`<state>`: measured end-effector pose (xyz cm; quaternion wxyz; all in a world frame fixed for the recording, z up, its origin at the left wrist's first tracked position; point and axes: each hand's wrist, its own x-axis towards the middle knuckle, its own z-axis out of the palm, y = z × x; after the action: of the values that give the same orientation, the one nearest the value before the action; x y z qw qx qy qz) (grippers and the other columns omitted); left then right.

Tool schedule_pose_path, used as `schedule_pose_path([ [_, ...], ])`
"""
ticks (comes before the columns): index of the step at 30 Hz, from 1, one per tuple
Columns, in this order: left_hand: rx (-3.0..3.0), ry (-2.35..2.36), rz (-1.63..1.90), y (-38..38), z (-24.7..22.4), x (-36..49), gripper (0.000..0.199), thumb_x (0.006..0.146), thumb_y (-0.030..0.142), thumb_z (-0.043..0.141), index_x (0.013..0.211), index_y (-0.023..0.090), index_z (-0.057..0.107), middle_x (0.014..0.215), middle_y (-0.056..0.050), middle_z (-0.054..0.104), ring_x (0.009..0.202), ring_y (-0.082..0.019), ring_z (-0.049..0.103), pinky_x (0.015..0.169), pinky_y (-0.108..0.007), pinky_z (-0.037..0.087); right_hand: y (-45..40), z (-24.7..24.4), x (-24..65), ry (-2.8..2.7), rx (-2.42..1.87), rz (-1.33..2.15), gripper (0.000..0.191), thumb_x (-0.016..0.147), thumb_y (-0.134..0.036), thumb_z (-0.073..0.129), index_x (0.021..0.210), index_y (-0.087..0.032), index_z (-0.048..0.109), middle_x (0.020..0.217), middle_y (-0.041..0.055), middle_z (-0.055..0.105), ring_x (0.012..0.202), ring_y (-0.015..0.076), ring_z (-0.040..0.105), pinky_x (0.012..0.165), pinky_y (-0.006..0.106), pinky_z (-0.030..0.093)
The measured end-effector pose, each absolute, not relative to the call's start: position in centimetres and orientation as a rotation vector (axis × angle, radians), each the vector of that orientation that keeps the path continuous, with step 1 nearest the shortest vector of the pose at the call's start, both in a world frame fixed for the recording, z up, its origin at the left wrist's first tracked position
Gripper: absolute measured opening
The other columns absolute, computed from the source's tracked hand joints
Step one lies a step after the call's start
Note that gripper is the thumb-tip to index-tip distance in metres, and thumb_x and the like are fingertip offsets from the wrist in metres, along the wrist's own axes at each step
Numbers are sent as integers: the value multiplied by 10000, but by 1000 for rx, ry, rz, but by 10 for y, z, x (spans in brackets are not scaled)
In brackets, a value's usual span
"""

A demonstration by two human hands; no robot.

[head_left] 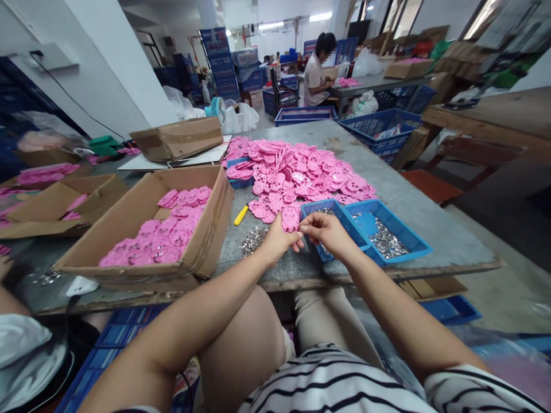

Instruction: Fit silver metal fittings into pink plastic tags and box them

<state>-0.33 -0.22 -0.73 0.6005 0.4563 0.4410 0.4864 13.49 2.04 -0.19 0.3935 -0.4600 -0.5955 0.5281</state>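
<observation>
My left hand (280, 237) is closed on a flat pink piece (290, 218) with cut-out shapes, held upright above the table. Beside it, the fingertips of my right hand (323, 229) are pinched together at the piece's right edge; anything tiny between them is too small to make out. Right under that hand sits a blue tray (329, 207) with small metal parts, and a second blue tray (390, 232) of shiny metal parts adjoins it. Behind my hands spreads a large heap of similar pink pieces (301, 172).
A cardboard box (215, 229) with pink pieces stands left, near a yellow-handled tool (241, 214) and a loose pile of metal parts (253, 240). A co-worker (317, 74) sits at a far table. Another person's arm (11, 287) shows at the left edge.
</observation>
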Motion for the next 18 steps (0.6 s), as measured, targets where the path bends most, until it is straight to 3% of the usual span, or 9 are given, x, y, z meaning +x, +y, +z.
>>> schedule_pose_path([
  [5, 1076, 1085, 1126, -1, -8, -3, 477, 585, 220, 742, 924, 191, 408, 617, 83, 569, 424, -74, 541, 374, -183, 414, 23, -6, 138, -1782, -1209, 1040, 91, 705, -248, 604, 644, -187, 575, 546, -34, 566, 461, 88, 469, 478, 228, 353],
  [8, 1070, 1112, 1124, -1, -7, -2, 504, 571, 259, 777, 906, 193, 405, 608, 87, 564, 412, -68, 532, 363, -177, 404, 23, -8, 140, -1879, -1225, 920, 93, 736, -176, 542, 647, -201, 544, 508, -40, 547, 457, 97, 487, 488, 228, 360],
  [13, 1066, 1140, 1131, -1, -6, -4, 539, 563, 313, 806, 916, 187, 418, 603, 82, 562, 414, -74, 533, 361, -185, 401, 24, -13, 138, -1658, -1226, 1208, 92, 761, -230, 516, 677, -219, 481, 474, -52, 523, 412, 113, 503, 430, 230, 411],
  [18, 1061, 1146, 1138, 1, -7, -4, 556, 551, 316, 817, 916, 180, 421, 586, 83, 556, 406, -81, 528, 351, -191, 399, 27, -12, 138, -1486, -1202, 1382, 124, 704, -279, 598, 683, -203, 503, 498, -67, 513, 382, 88, 478, 357, 204, 388],
])
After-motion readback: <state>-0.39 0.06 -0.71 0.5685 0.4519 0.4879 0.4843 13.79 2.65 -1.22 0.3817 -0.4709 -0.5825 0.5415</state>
